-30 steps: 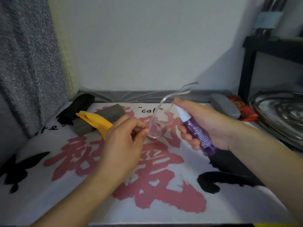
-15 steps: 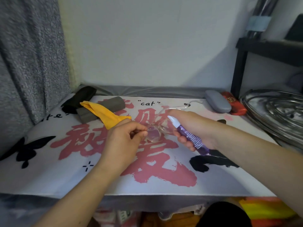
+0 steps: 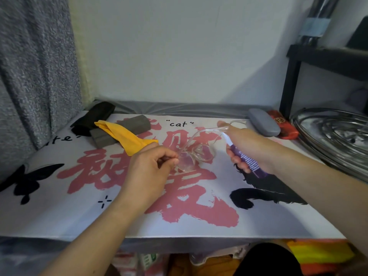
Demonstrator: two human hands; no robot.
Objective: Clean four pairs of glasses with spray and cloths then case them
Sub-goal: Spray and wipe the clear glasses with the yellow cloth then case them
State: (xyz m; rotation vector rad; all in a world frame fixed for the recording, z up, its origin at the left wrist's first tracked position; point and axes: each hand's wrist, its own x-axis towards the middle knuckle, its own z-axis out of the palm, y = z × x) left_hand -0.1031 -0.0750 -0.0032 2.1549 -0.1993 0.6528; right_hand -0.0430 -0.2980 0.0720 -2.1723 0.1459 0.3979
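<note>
My left hand (image 3: 151, 168) pinches a pair of clear-framed glasses (image 3: 196, 154) by the near lens rim, holding them just above the printed mat. My right hand (image 3: 249, 148) grips a small purple spray bottle (image 3: 247, 159) with a white nozzle aimed toward the lenses. A yellow cloth (image 3: 125, 134) lies draped over a grey case (image 3: 127, 128) at the back left. A black case (image 3: 93, 118) sits behind it. At the back right lie a grey hard case (image 3: 262, 124) and a red case (image 3: 282, 126).
A white mat (image 3: 59, 216) with red and black print covers the table. A grey curtain (image 3: 33, 76) hangs on the left. A metal rack (image 3: 334, 134) and a black shelf frame (image 3: 288, 80) stand at the right. The table's front edge is near me.
The glasses and both hands have dropped lower toward the mat, and my right hand with the bottle has drawn slightly away to the right of the lenses.
</note>
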